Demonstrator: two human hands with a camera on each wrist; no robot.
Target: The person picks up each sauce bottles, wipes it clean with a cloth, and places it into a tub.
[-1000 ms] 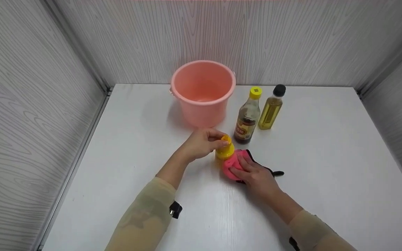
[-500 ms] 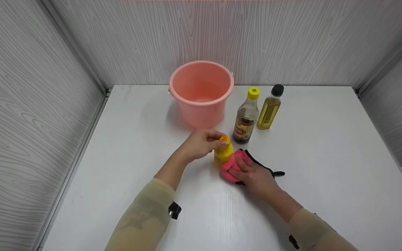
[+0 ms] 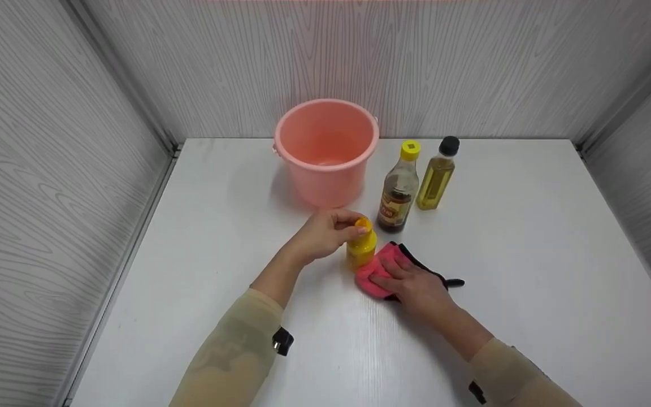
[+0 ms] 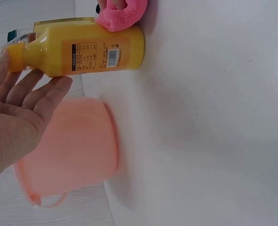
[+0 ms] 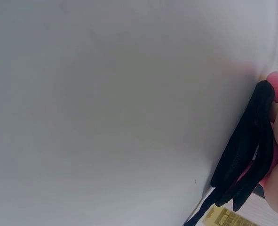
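Mid-table, well clear of every edge, left hand point(image 3: 325, 233) pinches the yellow bottle point(image 3: 361, 249) by its neck, steadying it upright, while right hand point(image 3: 413, 285) presses the pink cloth point(image 3: 375, 270) flat-fingered against its base.

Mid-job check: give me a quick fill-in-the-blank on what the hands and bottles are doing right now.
1. The left hand holds the top of the ____ bottle.
2. The right hand rests on a ____ cloth.
3. The oil bottle has a ____ cap.
4. The pink bucket stands ____ on the table.

Missing words: yellow; pink; black; upright
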